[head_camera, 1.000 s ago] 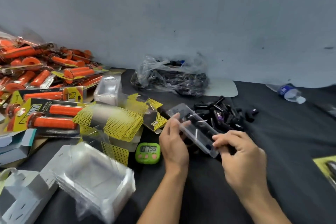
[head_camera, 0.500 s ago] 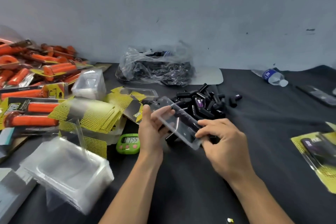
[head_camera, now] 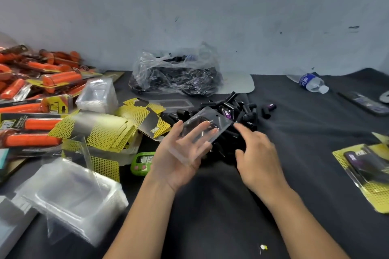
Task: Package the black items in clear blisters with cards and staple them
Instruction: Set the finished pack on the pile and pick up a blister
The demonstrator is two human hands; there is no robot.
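The left hand (head_camera: 179, 160) carries a clear blister (head_camera: 207, 121) on straight, spread fingers; the right hand (head_camera: 256, 153) holds nothing.

The blister lies tilted across the upturned palm, just in front of the pile of black items (head_camera: 237, 111) at the centre of the dark table (head_camera: 210, 206). The right hand's loosely bent fingers hover over the pile's near edge. Yellow cards (head_camera: 101, 130) and a stack of empty blisters (head_camera: 69, 191) lie to the left, and a finished pack (head_camera: 366, 166) lies at the right.
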